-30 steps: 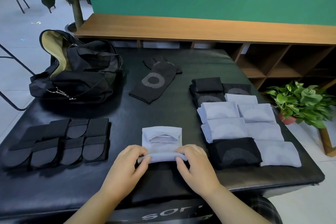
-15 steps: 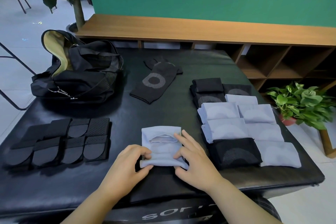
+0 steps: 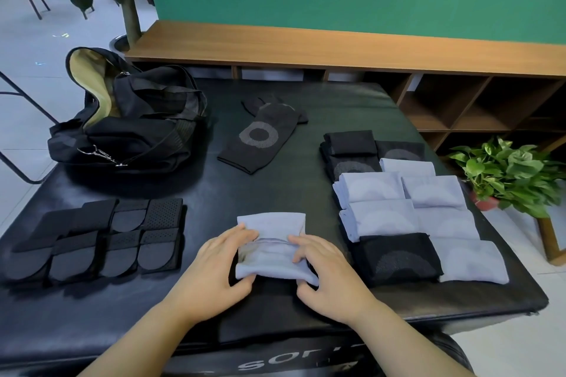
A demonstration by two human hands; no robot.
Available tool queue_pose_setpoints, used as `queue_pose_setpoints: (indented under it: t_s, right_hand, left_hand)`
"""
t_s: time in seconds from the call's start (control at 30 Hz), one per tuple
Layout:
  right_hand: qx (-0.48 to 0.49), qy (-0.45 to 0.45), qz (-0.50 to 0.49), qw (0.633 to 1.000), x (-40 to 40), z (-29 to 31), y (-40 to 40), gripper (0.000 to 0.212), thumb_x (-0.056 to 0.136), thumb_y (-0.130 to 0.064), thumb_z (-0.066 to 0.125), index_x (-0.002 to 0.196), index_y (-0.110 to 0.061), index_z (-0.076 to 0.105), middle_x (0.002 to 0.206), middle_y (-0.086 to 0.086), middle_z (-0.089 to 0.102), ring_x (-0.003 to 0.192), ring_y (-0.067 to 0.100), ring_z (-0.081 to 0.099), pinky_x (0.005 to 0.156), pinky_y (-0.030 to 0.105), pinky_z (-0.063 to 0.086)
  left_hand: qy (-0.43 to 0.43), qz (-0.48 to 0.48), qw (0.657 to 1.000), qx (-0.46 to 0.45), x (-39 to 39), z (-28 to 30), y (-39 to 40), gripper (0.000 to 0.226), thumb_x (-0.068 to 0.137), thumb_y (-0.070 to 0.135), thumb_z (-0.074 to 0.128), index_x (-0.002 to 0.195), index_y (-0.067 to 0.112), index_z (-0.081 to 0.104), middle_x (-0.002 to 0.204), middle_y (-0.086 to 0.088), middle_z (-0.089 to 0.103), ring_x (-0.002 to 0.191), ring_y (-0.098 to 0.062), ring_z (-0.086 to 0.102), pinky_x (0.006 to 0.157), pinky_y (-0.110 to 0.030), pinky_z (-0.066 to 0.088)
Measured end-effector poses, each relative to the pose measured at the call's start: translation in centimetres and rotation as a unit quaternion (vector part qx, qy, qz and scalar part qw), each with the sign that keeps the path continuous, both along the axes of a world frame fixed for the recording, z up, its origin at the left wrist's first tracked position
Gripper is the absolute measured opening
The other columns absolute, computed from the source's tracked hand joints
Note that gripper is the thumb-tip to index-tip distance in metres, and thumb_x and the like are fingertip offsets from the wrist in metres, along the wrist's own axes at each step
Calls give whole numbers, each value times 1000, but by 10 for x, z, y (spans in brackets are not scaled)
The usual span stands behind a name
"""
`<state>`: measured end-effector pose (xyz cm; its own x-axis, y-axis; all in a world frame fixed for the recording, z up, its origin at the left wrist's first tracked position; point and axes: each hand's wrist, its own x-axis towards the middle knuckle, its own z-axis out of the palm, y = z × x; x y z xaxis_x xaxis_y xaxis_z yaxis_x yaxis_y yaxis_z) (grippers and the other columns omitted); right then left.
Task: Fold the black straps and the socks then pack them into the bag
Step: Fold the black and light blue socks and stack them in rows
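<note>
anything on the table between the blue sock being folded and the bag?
Nothing visible on the straight line. The light blue sock, held by left hand and right hand, has bare table up to the bag. Folded black straps lie left of it, the unfolded black sock right.

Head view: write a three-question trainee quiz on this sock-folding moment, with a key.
1. True or false: the black bag is zipped shut.
2. What do the left hand and right hand hold?
3. The folded black straps lie: A) left of the hands, B) right, C) in the bag.

Key: 1 false, it gapes open; 2 the light blue sock, partly folded; 3 A.
</note>
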<state>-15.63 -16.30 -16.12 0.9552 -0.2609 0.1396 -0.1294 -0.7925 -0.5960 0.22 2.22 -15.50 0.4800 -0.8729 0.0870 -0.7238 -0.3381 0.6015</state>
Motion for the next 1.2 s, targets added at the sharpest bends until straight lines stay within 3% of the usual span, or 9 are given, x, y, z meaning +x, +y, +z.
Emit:
queue_pose_setpoints:
  t_s: [0.13, 0.27, 0.4, 0.5, 0.6, 0.87, 0.97, 1.07, 1.2]
  right_hand:
    - [66, -5, -51, 997, 6, 7, 2, 12, 81, -32, 49, 90, -27, 54, 121, -29, 52, 122, -7, 41, 100, 19, 35]
    - [106, 25, -119, 987, 17, 16, 2, 11, 90, -33, 53, 99, -27, 56, 100, -15, 58, 95, 1, 53, 81, 21, 45]
    - [99, 42, -162, 981, 29, 23, 0, 17, 94, -38, 50, 97, -21, 50, 81, -10, 54, 68, 4, 47, 58, 18, 36]
    - [95, 52, -196, 975, 38, 26, -1, 24, 96, -40, 47, 88, -18, 42, 68, -9, 45, 61, 8, 41, 54, 24, 33]
    - [92, 61, -227, 968, 47, 27, -1, 29, 98, -41, 44, 84, -17, 36, 66, -8, 41, 59, 9, 38, 53, 27, 32]
    - [102, 72, -267, 956, 60, 29, 0, 18, 98, -36, 45, 95, -19, 39, 81, -7, 48, 70, 11, 47, 58, 26, 37]
    - [105, 65, -264, 956, 60, 31, -1, 16, 97, -30, 49, 105, -18, 43, 103, -4, 50, 81, 11, 48, 72, 28, 44]
    - [109, 88, -250, 958, 61, 34, -3, 39, 98, -29, 49, 133, -15, 38, 134, -2, 43, 111, 16, 50, 90, 27, 41]
    - [93, 128, -213, 964, 63, 38, -5, 45, 98, -28, 47, 140, -17, 34, 142, -1, 39, 119, 19, 50, 94, 30, 42]
  left_hand:
    - [90, 59, 994, -33, -2, 3, -4, 47, 83, 38, 56, 121, 51, 32, 130, 34, 44, 129, 14, 23, 104, -16, 23]
    - [174, 123, 974, -79, -2, 5, -12, 49, 88, 23, 62, 123, 42, 34, 121, 31, 48, 117, 16, 41, 89, -8, 35]
    - [248, 177, 945, -119, 2, 2, -21, 46, 90, 24, 60, 121, 47, 35, 114, 21, 60, 115, 9, 48, 90, -16, 38]
    - [267, 214, 930, -134, 5, 2, -29, 44, 92, 28, 57, 127, 43, 34, 88, 20, 68, 98, -7, 55, 85, -30, 42]
    - [267, 247, 920, -148, 4, 5, -37, 49, 93, 33, 55, 134, 44, 30, 89, 14, 68, 95, -11, 57, 83, -32, 45]
    - [197, 294, 928, -116, 3, 8, -53, 57, 95, 23, 51, 145, 18, 23, 78, 7, 56, 74, -10, 55, 67, -25, 43]
    - [157, 295, 938, -91, 7, 8, -55, 56, 93, 18, 53, 143, 15, 28, 90, 8, 53, 88, -13, 52, 75, -27, 44]
    - [128, 272, 953, -27, 12, 10, -55, 50, 94, 19, 50, 141, 23, 34, 118, 8, 51, 113, -15, 42, 89, -32, 42]
    - [123, 215, 967, 64, 21, 15, -54, 47, 92, 18, 43, 135, 33, 37, 113, 12, 52, 112, -16, 38, 89, -34, 44]
